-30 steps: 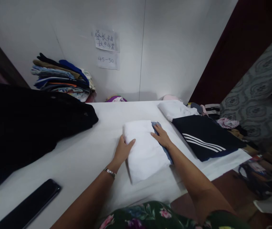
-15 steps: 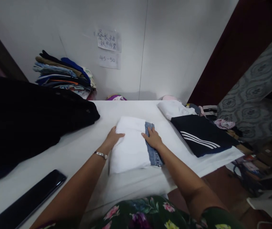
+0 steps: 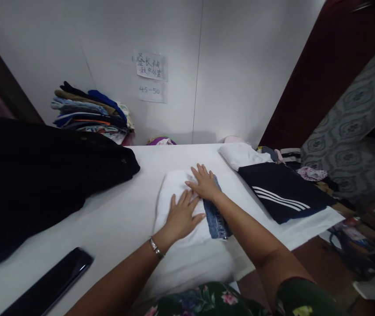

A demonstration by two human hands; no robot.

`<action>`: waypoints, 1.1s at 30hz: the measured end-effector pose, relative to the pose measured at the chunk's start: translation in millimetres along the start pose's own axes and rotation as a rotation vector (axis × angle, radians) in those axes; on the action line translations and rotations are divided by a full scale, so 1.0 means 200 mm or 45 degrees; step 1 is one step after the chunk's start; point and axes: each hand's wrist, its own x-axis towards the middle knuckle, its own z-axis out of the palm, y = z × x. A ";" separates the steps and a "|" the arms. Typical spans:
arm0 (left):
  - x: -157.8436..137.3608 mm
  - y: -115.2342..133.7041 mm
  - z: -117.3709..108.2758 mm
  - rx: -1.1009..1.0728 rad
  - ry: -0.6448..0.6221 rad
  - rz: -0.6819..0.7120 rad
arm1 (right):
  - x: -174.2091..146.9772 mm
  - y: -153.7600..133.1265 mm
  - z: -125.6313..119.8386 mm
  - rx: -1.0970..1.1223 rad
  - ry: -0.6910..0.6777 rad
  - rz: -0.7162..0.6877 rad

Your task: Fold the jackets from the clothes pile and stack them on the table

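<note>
Nearest, left of the left grip and closer to the body, a glossy black oblong slab like a phone (image 3: 47,283) lies on the white-covered counter (image 3: 131,206).

The left grip (image 3: 182,217) has come off the left edge of the folded soft white cloth bundle (image 3: 174,182) and now lies on top of it, open, palm down, fingers spread, closing on nothing. The bundle lies directly beneath both grips. Along its right side, below the right forearm, shows a strip of blue denim (image 3: 214,221); whether the two are one garment I cannot tell.

The right grip (image 3: 205,184), a little farther out, has shifted from that strip onto the bundle's far right part. It too is open and flat, its thumb just beside the left fingertips. With both grips off the edges and on top, the work looks like pressing and smoothing more than lining up sides; the bundle seems already folded.

Well left of the left grip spreads a black garment (image 3: 52,171); right of the right grip lies a folded navy garment with three white stripes (image 3: 273,188), a crumpled white cloth (image 3: 243,156) beyond it.
</note>
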 end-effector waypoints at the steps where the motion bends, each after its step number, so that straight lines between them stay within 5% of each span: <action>1: -0.01 0.01 0.03 0.021 -0.022 0.040 | 0.03 0.01 0.01 -0.015 -0.060 -0.018; 5: -0.02 -0.01 0.12 0.077 0.001 0.089 | 0.09 0.10 0.12 0.009 -0.299 0.055; 15: -0.03 0.00 0.12 0.059 0.077 0.087 | 0.10 0.14 0.16 0.183 -0.265 0.047; 20: -0.01 -0.02 0.13 0.089 0.083 0.080 | -0.02 0.21 0.06 0.428 0.058 0.122; 26: 0.01 -0.04 0.13 0.111 0.049 0.054 | -0.37 0.34 0.18 1.303 0.324 0.666; 29: 0.02 -0.04 0.12 0.140 0.033 0.038 | -0.50 0.34 0.25 1.733 0.318 0.748; 33: 0.04 -0.04 0.12 0.185 0.003 -0.002 | -0.55 0.33 0.25 1.947 0.295 0.799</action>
